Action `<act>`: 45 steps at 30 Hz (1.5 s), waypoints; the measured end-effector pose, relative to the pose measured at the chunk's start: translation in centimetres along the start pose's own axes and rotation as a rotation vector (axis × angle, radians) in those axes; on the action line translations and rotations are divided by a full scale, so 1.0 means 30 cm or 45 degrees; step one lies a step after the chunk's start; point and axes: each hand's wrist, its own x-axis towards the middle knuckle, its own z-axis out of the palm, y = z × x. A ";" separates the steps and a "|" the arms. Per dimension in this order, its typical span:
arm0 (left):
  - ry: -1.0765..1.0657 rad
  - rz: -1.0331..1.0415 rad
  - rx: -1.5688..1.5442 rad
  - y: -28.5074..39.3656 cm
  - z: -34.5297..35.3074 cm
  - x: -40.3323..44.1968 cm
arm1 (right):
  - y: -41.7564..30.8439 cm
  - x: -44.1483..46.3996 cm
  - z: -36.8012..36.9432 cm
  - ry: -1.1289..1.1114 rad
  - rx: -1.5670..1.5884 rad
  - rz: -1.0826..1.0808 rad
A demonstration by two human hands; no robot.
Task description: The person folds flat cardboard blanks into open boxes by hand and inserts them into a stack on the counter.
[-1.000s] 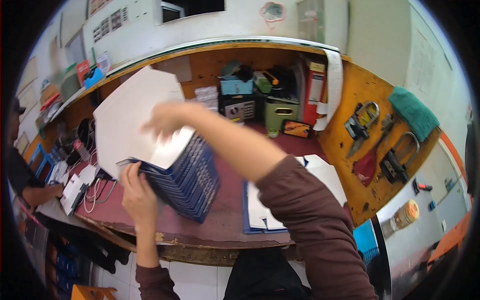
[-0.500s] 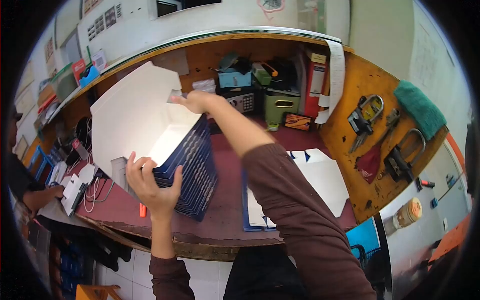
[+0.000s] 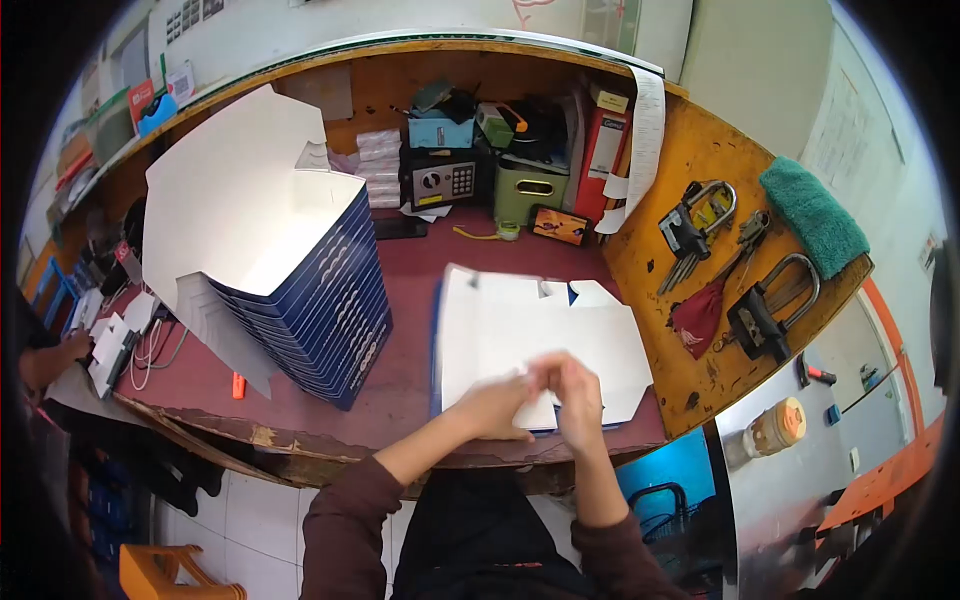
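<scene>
A tall stack of nested blue cardboard boxes with white insides (image 3: 330,290) stands on the left of the desk, its flaps spread, with neither hand on it. Flat white carton blanks with blue edges (image 3: 520,325) lie in front of me. My left hand (image 3: 492,408) is at the near edge of the top blank, thumb apart from the fingers. Close beside it, my right hand (image 3: 570,395) hovers over the same edge with bent fingers, smeared by motion. Whether either hand grips the blank is hidden.
A safe (image 3: 440,182), a green bin (image 3: 528,190) and a phone (image 3: 560,225) stand at the back. Padlocks (image 3: 765,315) hang on the right panel. An orange marker (image 3: 238,386) lies near the stack. Another person's hand (image 3: 75,347) is at far left.
Both hands have left the box stack and moved right to the flat blanks. The stack now stands by itself on the desk. The view has shifted slightly.
</scene>
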 end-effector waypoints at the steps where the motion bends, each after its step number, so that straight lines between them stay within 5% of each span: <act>1: 0.001 0.001 0.001 0.012 -0.025 0.011 | 0.003 -0.044 -0.026 -0.055 0.030 0.061; 6: -0.232 -0.216 -0.144 -0.050 -0.108 0.077 | -0.054 -0.149 -0.056 -0.309 -0.402 0.380; 9: -0.047 -0.121 -0.084 -0.013 -0.089 0.060 | 0.022 -0.155 -0.038 -0.311 -0.885 0.013; 10: 0.128 -0.021 0.034 0.012 -0.072 0.055 | 0.016 -0.157 -0.033 -0.305 -0.878 0.004; 11: -0.047 -0.033 0.204 0.018 -0.051 0.064 | 0.003 -0.162 -0.027 -0.304 -0.851 0.051; 19: -0.145 -0.088 0.226 0.072 -0.085 0.021 | -0.056 -0.201 -0.053 -0.175 -0.853 0.133; 22: -0.151 -0.075 0.300 0.078 -0.079 0.028 | -0.141 -0.223 -0.170 0.624 -0.847 -0.682; 25: -0.118 -0.056 0.142 0.039 -0.088 0.034 | -0.178 -0.295 -0.468 1.833 -0.977 -1.067; 28: -0.123 -0.055 0.116 0.060 -0.103 0.055 | -0.245 -0.397 -0.704 2.271 -1.681 -0.447; 30: -0.231 -0.147 0.128 0.097 -0.118 0.066 | -0.260 -0.436 -0.774 2.192 -1.653 0.052; 34: -0.088 -0.072 0.011 0.212 -0.096 0.116 | -0.254 -0.480 -0.858 2.092 -1.468 0.126; 38: -0.024 0.452 -0.128 0.413 -0.133 0.212 | -0.260 -0.535 -0.829 2.007 -1.424 -0.019; 45: 0.252 0.876 -0.459 0.736 -0.087 0.375 | -0.322 -0.645 -0.541 1.316 -0.949 -0.076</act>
